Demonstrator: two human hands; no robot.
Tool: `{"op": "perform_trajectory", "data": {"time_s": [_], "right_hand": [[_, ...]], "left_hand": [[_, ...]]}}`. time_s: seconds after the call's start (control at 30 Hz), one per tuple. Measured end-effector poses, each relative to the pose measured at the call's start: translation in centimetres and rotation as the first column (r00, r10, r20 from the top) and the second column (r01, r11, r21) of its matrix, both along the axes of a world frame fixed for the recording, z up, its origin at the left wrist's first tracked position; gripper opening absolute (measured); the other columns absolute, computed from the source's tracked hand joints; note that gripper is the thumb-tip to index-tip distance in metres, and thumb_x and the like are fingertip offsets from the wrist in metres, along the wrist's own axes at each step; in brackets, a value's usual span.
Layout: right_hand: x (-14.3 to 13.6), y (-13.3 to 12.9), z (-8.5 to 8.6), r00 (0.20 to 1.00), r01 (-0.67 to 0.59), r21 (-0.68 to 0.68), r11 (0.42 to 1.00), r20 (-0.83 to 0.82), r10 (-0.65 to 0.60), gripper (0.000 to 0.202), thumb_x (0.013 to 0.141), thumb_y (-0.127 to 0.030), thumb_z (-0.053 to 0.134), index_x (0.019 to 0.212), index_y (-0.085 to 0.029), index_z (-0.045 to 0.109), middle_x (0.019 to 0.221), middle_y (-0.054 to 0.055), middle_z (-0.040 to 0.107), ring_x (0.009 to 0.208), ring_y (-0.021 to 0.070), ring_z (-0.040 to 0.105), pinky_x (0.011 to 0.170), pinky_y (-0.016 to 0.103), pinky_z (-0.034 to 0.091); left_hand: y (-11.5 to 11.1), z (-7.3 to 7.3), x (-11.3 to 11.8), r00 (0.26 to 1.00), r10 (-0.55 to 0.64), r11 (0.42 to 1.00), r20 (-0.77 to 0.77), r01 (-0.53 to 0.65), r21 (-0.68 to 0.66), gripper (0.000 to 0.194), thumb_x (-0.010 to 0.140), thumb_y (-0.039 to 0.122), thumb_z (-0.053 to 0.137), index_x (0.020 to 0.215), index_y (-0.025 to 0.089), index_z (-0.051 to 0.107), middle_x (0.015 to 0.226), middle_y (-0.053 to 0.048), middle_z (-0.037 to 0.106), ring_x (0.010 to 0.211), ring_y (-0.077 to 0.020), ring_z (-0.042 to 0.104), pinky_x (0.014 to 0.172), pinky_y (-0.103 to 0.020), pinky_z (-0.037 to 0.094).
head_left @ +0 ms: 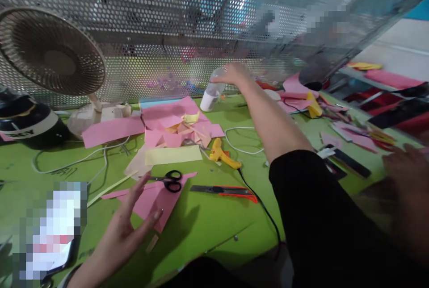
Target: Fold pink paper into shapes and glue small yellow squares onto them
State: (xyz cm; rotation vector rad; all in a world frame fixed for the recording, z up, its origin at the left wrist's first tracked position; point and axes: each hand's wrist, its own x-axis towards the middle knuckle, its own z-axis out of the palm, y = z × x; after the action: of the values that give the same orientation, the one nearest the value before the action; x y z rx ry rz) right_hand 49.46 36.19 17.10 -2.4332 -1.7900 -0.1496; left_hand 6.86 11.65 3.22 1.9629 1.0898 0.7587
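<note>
My right hand [231, 73] reaches to the back of the green table and closes around the top of a clear bottle [210, 96] with a white label. The bottle leans slightly. At the lower left, my left hand [125, 227] has its thumb and fingers apart and holds nothing. Near its fingertips lie black-handled scissors [172, 181], on top of a pink paper piece [161, 205]. To the right of the scissors rests an orange-and-black utility knife [224, 191]. Behind it is a yellow hot glue gun [223, 156] with a black cord.
A fan [55, 53] and a dark bottle [30, 120] stand at the left, with a phone [55, 230] in front. Paper scraps [174, 120] pile up mid-table. A perforated metal panel [150, 24] rises behind. Another person's hand [405, 167] is at the right.
</note>
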Motion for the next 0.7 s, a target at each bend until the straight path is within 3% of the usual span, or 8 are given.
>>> {"op": "perform_trajectory", "data": {"time_s": [0.17, 0.27, 0.33, 0.5, 0.6, 0.7], "right_hand": [[0.9, 1.5, -0.8, 1.0, 0.022, -0.023, 0.999, -0.021, -0.023, 0.079, 0.082, -0.062, 0.063, 0.132, -0.002, 0.056, 0.139, 0.026, 0.055, 0.129, 0.037, 0.052, 0.102, 0.043, 0.041], [1.3, 1.7, -1.0, 1.0, -0.023, -0.047, 0.999, -0.011, 0.022, 0.092, 0.086, -0.066, 0.042, 0.13, 0.014, 0.051, 0.14, 0.034, 0.049, 0.131, 0.0391, 0.049, 0.097, 0.042, 0.039], [1.4, 1.5, -1.2, 1.0, -0.019, -0.066, 0.998, 0.006, 0.019, 0.102, 0.082, -0.07, 0.024, 0.122, 0.021, 0.05, 0.134, 0.037, 0.051, 0.129, 0.0397, 0.049, 0.091, 0.042, 0.039], [1.2, 0.1, -1.1, 1.0, 0.01, -0.032, 0.999, 0.021, -0.009, 0.109, 0.072, -0.08, 0.032, 0.121, 0.014, 0.055, 0.132, 0.036, 0.055, 0.127, 0.0394, 0.054, 0.088, 0.04, 0.042], [0.4, -1.6, -0.2, 0.998, 0.059, 0.066, 0.996, -0.021, -0.058, 0.113, 0.07, -0.082, 0.039, 0.126, 0.015, 0.053, 0.132, 0.039, 0.054, 0.129, 0.0421, 0.052, 0.09, 0.042, 0.041], [-1.0, -4.5, 0.8, 0.995, 0.07, 0.258, 0.964, -0.093, -0.047, 0.101, 0.077, -0.077, 0.039, 0.122, 0.011, 0.06, 0.124, 0.031, 0.063, 0.123, 0.0373, 0.058, 0.087, 0.04, 0.04]], "left_hand": [[-0.1, -0.3, 0.0, 1.0, -0.014, 0.999, 0.014, 0.015, -0.043, 0.075, 0.09, 0.037, 0.062, 0.154, 0.045, 0.024, 0.16, -0.005, 0.036, 0.143, -0.0329, 0.04, 0.116, -0.057, 0.036], [-0.2, -0.1, 0.1, 0.999, -0.038, 0.996, 0.034, 0.04, -0.081, 0.074, 0.091, 0.034, 0.062, 0.153, 0.046, 0.024, 0.161, -0.001, 0.035, 0.144, -0.0303, 0.039, 0.118, -0.054, 0.034], [-0.2, 0.2, 0.2, 0.997, -0.04, 0.994, 0.066, 0.046, -0.094, 0.073, 0.092, 0.032, 0.062, 0.153, 0.045, 0.024, 0.161, -0.001, 0.034, 0.145, -0.028, 0.038, 0.12, -0.052, 0.033], [0.0, 1.0, 0.6, 0.988, -0.017, 0.995, 0.157, 0.031, -0.09, 0.071, 0.092, 0.032, 0.062, 0.153, 0.041, 0.026, 0.16, -0.003, 0.035, 0.145, -0.0267, 0.038, 0.12, -0.049, 0.035], [0.2, 1.3, 0.5, 0.98, -0.002, 0.998, 0.198, 0.014, -0.056, 0.071, 0.092, 0.03, 0.063, 0.152, 0.042, 0.028, 0.159, -0.002, 0.037, 0.145, -0.0259, 0.038, 0.12, -0.048, 0.036], [0.3, 1.6, 0.2, 0.977, 0.034, 0.999, 0.21, -0.036, 0.005, 0.069, 0.091, 0.03, 0.064, 0.151, 0.039, 0.031, 0.159, -0.003, 0.038, 0.146, -0.0259, 0.037, 0.12, -0.048, 0.035]]}}
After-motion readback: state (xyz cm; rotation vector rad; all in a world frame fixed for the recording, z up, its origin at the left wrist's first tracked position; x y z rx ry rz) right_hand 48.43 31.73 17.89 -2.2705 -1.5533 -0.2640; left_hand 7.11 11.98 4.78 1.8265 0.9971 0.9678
